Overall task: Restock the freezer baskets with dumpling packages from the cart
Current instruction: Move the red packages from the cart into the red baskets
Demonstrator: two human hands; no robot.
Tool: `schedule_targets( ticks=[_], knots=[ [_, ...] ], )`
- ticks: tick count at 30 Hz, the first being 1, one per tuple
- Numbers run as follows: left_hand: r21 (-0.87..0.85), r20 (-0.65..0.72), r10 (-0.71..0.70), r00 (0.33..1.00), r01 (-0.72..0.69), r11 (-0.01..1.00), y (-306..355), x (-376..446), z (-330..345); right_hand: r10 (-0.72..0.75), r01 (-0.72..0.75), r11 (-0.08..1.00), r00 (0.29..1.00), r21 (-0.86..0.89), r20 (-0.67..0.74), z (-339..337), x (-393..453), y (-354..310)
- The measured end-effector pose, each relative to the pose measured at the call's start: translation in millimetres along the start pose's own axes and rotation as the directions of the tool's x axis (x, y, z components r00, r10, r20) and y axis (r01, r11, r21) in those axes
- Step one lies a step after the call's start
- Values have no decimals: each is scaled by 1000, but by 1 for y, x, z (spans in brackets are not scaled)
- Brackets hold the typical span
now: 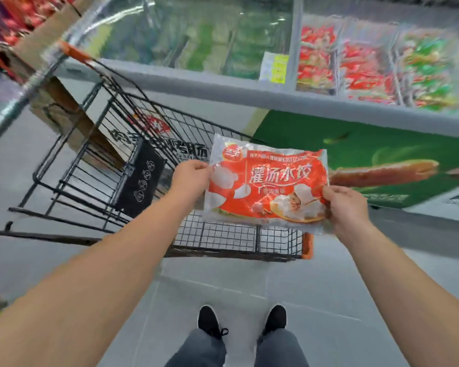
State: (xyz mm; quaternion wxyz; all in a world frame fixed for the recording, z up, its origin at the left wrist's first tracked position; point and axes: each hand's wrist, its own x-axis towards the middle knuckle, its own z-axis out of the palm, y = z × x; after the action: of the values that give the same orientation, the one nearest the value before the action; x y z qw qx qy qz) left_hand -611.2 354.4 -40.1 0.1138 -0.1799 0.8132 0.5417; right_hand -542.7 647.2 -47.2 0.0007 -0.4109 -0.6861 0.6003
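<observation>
Hands hold one red dumpling bag (pixel 268 185) flat above the black cart (pixel 133 165). Left hand (pixel 190 177) pinches its left edge, right hand (pixel 346 205) pinches its right edge. Its long side runs left to right, print facing up, near the freezer (pixel 249 86).

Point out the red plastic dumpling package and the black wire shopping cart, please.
red plastic dumpling package (pixel 269 182): head view, middle of its printed front.
black wire shopping cart (pixel 231 238): head view, mesh of its near end wall.
</observation>
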Motion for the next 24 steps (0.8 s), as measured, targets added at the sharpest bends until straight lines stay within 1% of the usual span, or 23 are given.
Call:
schedule_targets(
  ticks=[3, 7, 10, 11, 15, 20, 24],
  knots=[
    [37, 46, 73, 996, -74, 997, 31, -17, 34, -42, 43, 999, 999, 18, -24, -49, 5, -14],
    [-5, 87, 99, 991, -99, 995, 67, -29, 88, -118, 118, 993, 992, 12, -34, -113, 34, -26],
    [-65, 73, 96, 993, -91, 994, 96, -42, 140, -175, 175, 984, 984, 10, -11, -164, 64, -39],
    [-71, 70, 91, 993, -86, 994, 100, -43, 147, -181, 181, 983, 983, 18, 0, -171, 69, -41],
    [-87, 51, 111, 993, -106, 991, 135, -59, 211, -236, 235, 972, 970, 20, 55, -235, 117, -63],
    [-60, -3, 98, 995, -98, 993, 163, -58, 258, -230, 230, 973, 968, 19, 103, -273, 156, -83],
    [-34, -45, 72, 996, -73, 997, 183, -41, 292, -208, 212, 977, 971, -26, 119, -277, 198, -97]
  ],
)
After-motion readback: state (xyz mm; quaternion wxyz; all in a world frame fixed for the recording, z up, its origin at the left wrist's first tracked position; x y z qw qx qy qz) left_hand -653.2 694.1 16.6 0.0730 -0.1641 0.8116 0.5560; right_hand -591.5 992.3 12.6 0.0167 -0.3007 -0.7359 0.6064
